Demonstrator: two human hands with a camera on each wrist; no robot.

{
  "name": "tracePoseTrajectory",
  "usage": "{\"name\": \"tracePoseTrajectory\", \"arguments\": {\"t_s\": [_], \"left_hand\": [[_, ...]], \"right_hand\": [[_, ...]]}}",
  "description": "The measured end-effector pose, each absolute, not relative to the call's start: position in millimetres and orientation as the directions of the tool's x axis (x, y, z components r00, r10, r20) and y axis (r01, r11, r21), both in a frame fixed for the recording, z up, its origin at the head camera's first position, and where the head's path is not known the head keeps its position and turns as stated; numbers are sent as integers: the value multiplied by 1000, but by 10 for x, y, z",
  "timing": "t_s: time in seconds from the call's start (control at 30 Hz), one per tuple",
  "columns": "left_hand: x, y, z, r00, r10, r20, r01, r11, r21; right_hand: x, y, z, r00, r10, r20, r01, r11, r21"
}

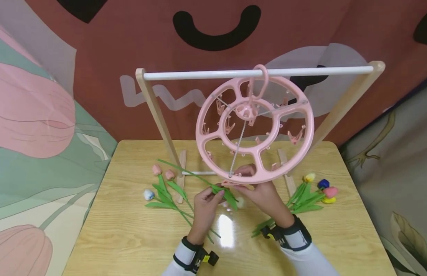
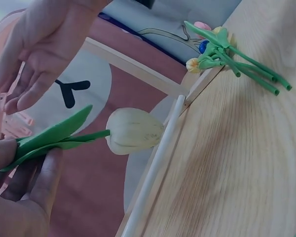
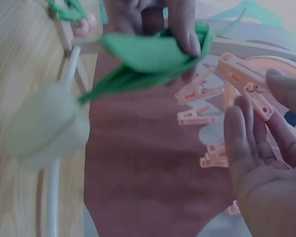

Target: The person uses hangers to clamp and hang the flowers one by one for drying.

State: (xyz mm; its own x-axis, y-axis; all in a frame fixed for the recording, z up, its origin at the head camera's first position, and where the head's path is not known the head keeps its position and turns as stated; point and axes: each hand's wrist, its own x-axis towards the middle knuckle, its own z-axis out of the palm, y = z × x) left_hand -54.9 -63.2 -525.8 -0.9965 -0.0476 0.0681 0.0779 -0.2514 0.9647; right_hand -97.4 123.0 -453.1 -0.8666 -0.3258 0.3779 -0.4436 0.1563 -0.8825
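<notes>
Your left hand [image 1: 204,205] pinches the white tulip [image 2: 135,131] by its green leaves and stem, thumb on one side and fingers on the other. The tulip is in the air over the table [image 1: 130,234]: its bloom points to three o'clock from that hand, and the bare end of its stem runs out between ten and eleven. Your right hand [image 1: 263,193] holds a pink peg [image 3: 237,74] between thumb and fingers, with its other fingers loosely bent. That peg is at the lower rim of the round pink hanger [image 1: 201,145], between six and seven o'clock on the ring, close to the tulip's leaves; you cannot tell whether they touch.

The hanger is at twelve o'clock from your hands, its hook [image 1: 266,82] over the white rod [image 1: 199,74] of the wooden rack [image 1: 157,115]. Another peg [image 1: 295,138] shows between three and four on the ring.

On the table, two pink tulips [image 1: 170,175] lie at ten o'clock from your left hand and a blue-and-white tulip [image 1: 149,194] at nine. At three o'clock from your right hand lies a bunch with yellow, dark blue [image 1: 323,184] and pink blooms.
</notes>
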Motion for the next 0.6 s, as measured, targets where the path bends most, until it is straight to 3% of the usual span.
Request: {"name": "tracePoseTrajectory", "arguments": {"t_s": [0.27,0.6], "left_hand": [[-606,-544,-5291,-988,-74,132,140,-114,984],[-596,-490,-5272,-983,-58,175,181,-111,977]], "right_hand": [[-946,1114,-4328,-858,-338,387,-438,89,-895],[-1050,1145,-4495,-829,-349,437,-506,135,-852]]}}
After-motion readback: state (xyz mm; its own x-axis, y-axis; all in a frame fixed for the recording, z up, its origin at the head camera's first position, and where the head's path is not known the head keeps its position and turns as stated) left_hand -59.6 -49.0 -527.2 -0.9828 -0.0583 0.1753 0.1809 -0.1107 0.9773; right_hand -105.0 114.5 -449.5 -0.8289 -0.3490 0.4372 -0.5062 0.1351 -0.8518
